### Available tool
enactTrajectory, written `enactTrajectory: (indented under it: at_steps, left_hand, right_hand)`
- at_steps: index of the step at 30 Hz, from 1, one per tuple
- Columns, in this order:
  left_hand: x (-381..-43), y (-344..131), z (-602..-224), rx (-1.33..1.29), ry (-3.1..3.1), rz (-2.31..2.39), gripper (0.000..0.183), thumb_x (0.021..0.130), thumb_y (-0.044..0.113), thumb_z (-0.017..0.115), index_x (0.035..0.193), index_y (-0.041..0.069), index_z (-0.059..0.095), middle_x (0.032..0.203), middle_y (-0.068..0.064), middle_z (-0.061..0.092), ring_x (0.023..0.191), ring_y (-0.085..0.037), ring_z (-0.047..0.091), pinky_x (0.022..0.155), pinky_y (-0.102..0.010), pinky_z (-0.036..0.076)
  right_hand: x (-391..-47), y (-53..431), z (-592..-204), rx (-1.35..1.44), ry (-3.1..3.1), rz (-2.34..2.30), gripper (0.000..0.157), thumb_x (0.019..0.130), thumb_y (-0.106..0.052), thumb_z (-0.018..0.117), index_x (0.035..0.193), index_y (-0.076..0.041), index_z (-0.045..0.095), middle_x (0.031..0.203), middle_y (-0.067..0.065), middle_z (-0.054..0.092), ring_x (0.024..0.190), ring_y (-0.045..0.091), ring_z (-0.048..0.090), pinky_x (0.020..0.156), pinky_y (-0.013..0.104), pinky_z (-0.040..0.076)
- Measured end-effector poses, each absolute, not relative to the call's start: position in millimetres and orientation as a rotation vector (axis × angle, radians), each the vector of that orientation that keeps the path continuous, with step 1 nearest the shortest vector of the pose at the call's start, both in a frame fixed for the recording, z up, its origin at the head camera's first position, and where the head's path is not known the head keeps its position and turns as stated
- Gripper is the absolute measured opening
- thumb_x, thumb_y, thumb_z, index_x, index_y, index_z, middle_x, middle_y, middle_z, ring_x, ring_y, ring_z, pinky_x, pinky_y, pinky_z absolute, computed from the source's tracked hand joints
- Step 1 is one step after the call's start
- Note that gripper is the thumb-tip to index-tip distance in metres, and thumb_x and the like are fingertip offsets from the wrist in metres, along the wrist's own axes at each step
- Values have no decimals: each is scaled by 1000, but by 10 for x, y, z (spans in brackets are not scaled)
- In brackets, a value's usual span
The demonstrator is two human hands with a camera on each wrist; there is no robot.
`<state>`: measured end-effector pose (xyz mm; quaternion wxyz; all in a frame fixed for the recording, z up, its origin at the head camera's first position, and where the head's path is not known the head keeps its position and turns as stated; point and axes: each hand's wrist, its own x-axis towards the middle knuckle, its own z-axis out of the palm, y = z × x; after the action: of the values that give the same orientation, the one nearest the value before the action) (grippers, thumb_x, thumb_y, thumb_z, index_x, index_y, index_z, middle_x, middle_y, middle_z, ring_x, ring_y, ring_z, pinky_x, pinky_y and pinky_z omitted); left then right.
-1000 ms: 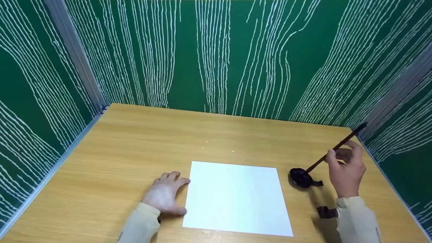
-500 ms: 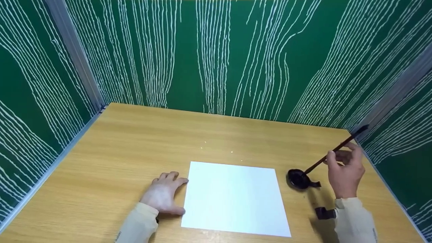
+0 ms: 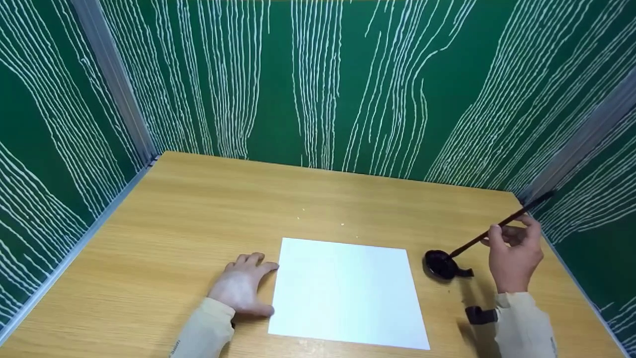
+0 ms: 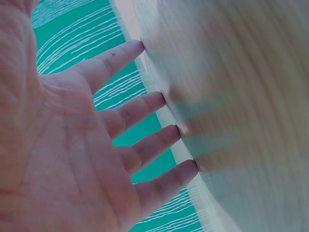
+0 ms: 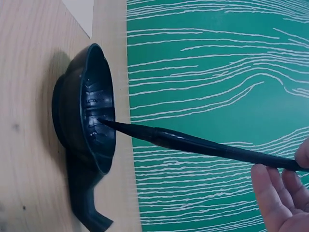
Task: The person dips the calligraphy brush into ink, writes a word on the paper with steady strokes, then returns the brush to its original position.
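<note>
Between thumb and fingers, my right hand (image 3: 516,256) pinches an ink brush (image 5: 193,145) by its dark handle. The brush leans, with its black tip inside the bowl of a black ink dish (image 3: 440,264). In the right wrist view the dish has a lobed rim, a bent side handle and wet-looking dark insides. A white sheet of paper (image 3: 348,293) lies left of the dish. My left hand (image 3: 241,288) is spread palm down, thumb and index fingertips right at the sheet's left edge. Its fingertips meet the wooden tabletop in the left wrist view.
Several tiny pale specks dot the wooden table (image 3: 223,199) beyond the paper. Green panels (image 3: 278,89) with wavy white lines wall the table at the back and both sides. A dark wrist-worn piece (image 3: 480,315) juts from the right sleeve.
My right hand has shifted slightly right and down, and the upper end of the brush has tipped lower to the right. The brush tip stays in the dish; the left hand holds its place.
</note>
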<state>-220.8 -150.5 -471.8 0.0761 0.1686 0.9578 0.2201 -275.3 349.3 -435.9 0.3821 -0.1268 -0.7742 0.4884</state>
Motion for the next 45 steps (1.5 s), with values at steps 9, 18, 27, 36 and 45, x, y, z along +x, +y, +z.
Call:
enactTrajectory:
  at_steps: [9, 18, 27, 36, 45]
  left_hand:
    - [-2202, -1513, -4726, 496, 2868, 629, 93, 65, 40, 86, 150, 15, 57, 159, -23, 47, 146, -47, 43, 117, -66, 39]
    - [-2223, -1507, -4718, 499, 2869, 617, 94, 66, 39, 89, 151, 16, 56, 159, -24, 47, 147, -48, 42, 118, -67, 38]
    - [-2233, -1492, -4722, 505, 2869, 601, 92, 67, 38, 87, 151, 17, 56, 159, -24, 46, 147, -48, 42, 117, -66, 39]
    - [-2231, -1489, -4717, 516, 2887, 581, 91, 66, 39, 87, 150, 17, 57, 158, -24, 48, 145, -47, 44, 115, -65, 41]
    - [-2241, -1462, -4716, 490, 2893, 570, 94, 65, 39, 88, 151, 17, 56, 159, -23, 47, 146, -46, 43, 117, -65, 39]
  right_hand:
    - [-2749, 3586, -4324, -516, -1787, 1667, 36, 101, -11, 65, 128, -27, 49, 97, -9, 61, 70, -4, 70, 63, 12, 57]
    - [-2682, 3453, -4118, -424, -1471, 1952, 35, 100, -3, 66, 124, -21, 46, 92, 1, 67, 71, 8, 77, 62, 21, 61]
    - [-2629, 2960, -3969, -125, -1415, 1952, 36, 98, 7, 60, 126, -13, 48, 85, 5, 70, 73, 12, 77, 62, 26, 63]
    - [-2610, 2301, -3898, 91, -1375, 2011, 34, 96, 11, 61, 122, -9, 52, 82, 8, 67, 73, 18, 76, 64, 31, 65]
    - [-2637, 1832, -3957, 223, -1477, 2077, 30, 98, 8, 61, 122, -8, 52, 86, 7, 67, 78, 17, 76, 68, 33, 65]
